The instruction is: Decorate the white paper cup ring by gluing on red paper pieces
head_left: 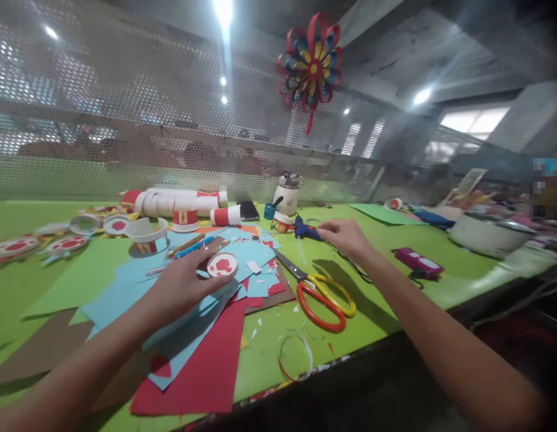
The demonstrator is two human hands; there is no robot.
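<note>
In my left hand point(183, 285) is a small round white piece point(222, 264) with red patches on its face, held between thumb and fingers above the blue paper point(120, 291). My right hand point(345, 237) pinches the back end of a dark blue glue gun point(306, 230), with a clear glue stick point(301, 251) beside it. Between my hands lie scissors point(321, 307) with one red and one yellow handle, blades pointing away. Blue paper scraps point(259, 285) are scattered near the blades. Red paper point(201, 366) lies nearer the table's front edge.
Behind the papers are stacked paper cups point(179, 203), a cut cup point(146, 235), a black phone point(248, 210) and a white bottle point(287, 192). Decorated discs point(66, 243) lie left. A purple object point(417, 263) and a white pot point(489, 235) stand right.
</note>
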